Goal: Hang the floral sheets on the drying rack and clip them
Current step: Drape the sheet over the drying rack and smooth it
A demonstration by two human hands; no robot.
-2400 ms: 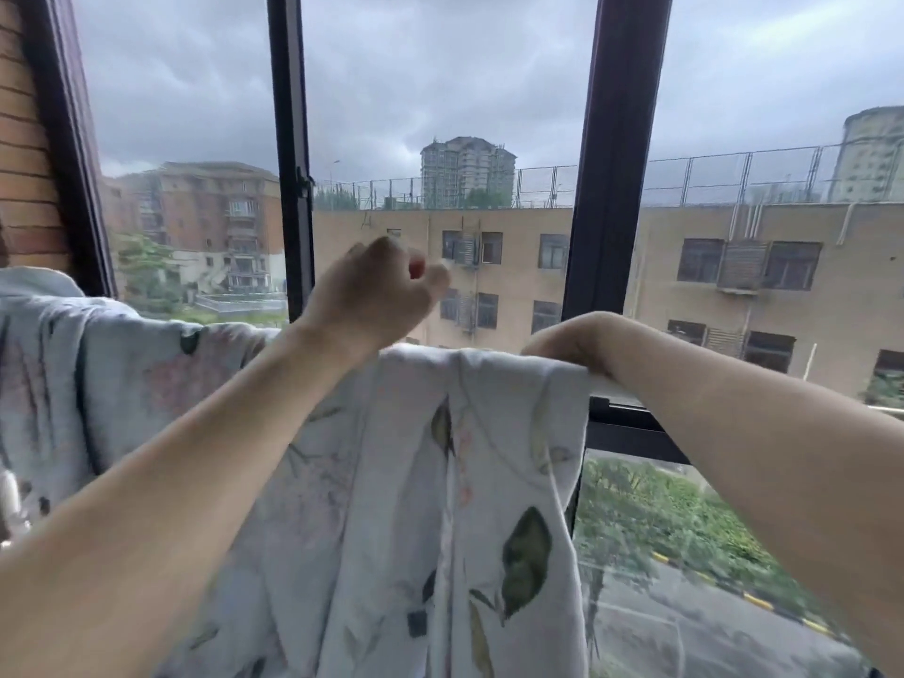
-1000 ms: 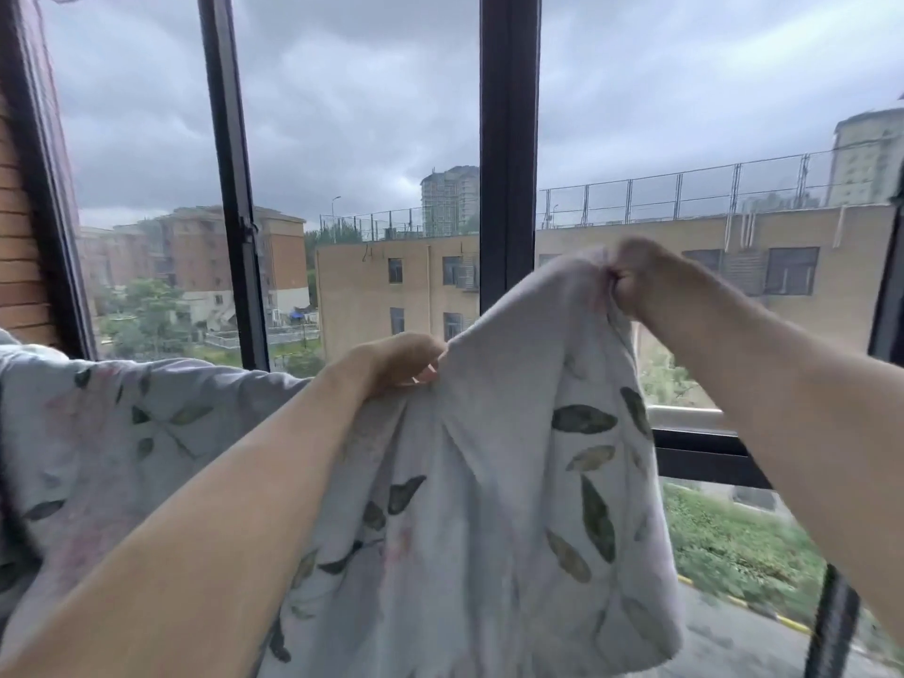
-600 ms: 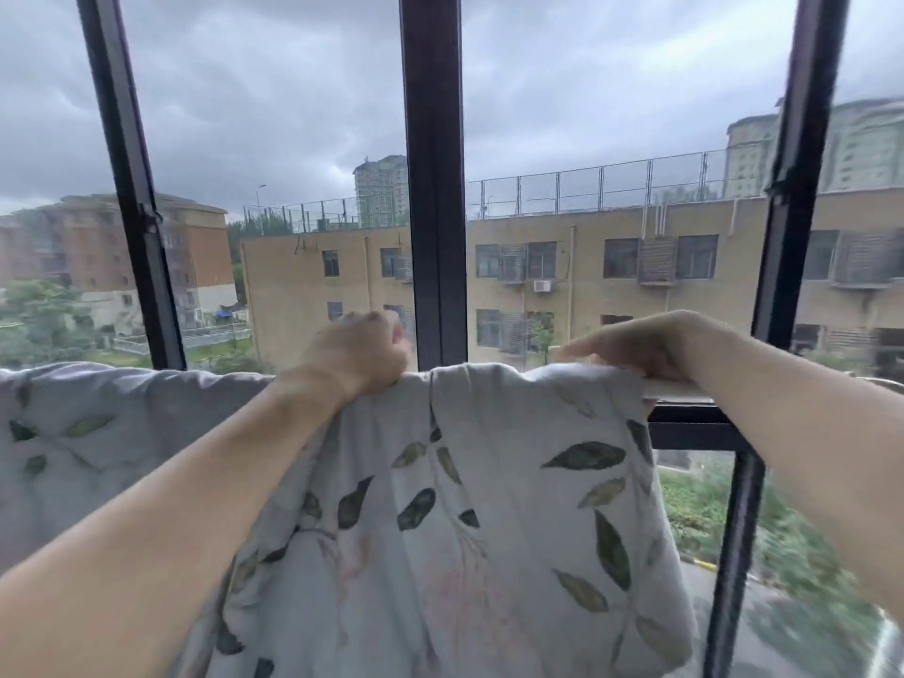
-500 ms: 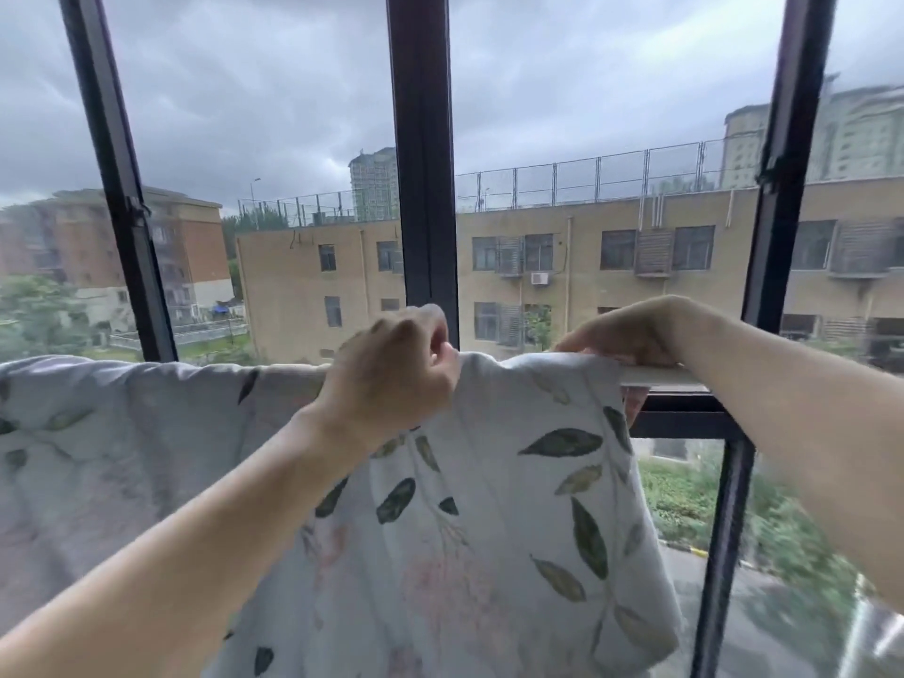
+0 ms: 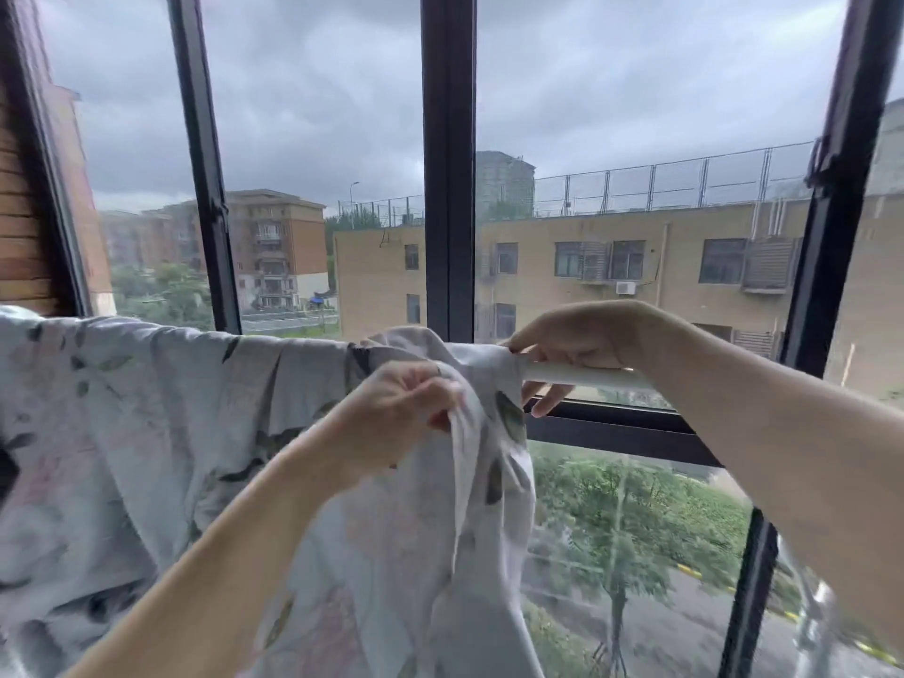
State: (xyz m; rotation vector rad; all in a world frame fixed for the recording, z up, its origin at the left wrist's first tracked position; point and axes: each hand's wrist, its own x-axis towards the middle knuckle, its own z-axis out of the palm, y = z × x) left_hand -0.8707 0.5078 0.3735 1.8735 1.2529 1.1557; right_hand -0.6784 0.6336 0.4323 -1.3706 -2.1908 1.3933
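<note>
A pale floral sheet (image 5: 146,433) with dark leaves hangs over a white rack bar (image 5: 582,373) that runs across in front of the window. My left hand (image 5: 406,408) bunches a fold of the sheet just below the bar, near its right edge. My right hand (image 5: 572,342) pinches the sheet's right end on top of the bar, with its lower fingers curled under the bar. Bare bar shows to the right of the sheet. No clip is visible.
Tall black window frames (image 5: 447,163) stand right behind the bar, with a horizontal frame rail (image 5: 611,428) just below it. A brick wall (image 5: 24,237) closes the left side. Buildings, trees and a road lie outside.
My left hand dropped from the top of the bar and gathered a fold of sheet below it. My right hand stayed at the sheet's right end. The view shifted left.
</note>
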